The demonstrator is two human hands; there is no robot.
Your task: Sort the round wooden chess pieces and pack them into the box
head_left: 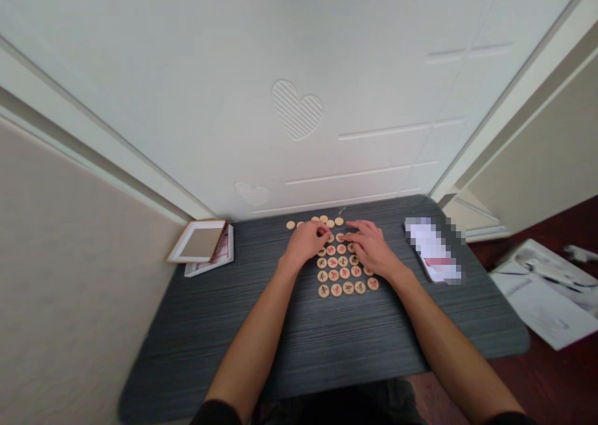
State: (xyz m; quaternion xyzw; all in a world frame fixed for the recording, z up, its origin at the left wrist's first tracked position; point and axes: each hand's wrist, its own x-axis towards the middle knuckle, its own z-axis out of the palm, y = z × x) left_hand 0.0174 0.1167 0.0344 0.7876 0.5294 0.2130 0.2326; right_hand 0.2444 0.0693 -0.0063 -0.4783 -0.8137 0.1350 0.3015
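Note:
Round wooden xiangqi pieces lie in rows on the dark table, marked with red or black characters. At the far left corner of these rows, my left hand is closed in a pinch; whatever its fingertips may hold is hidden. My right hand reaches over the right side of the rows with its fingers spread. Its index fingertip touches a piece in the farthest row, and the hand covers some pieces. Beyond both hands, several pieces with no marking showing lie near the table's back edge.
A dark wood-grain table stands against a white panel with heart reliefs. On its left sits an open box with its lid leaning on it. A phone lies at right. A white box is beyond the right edge.

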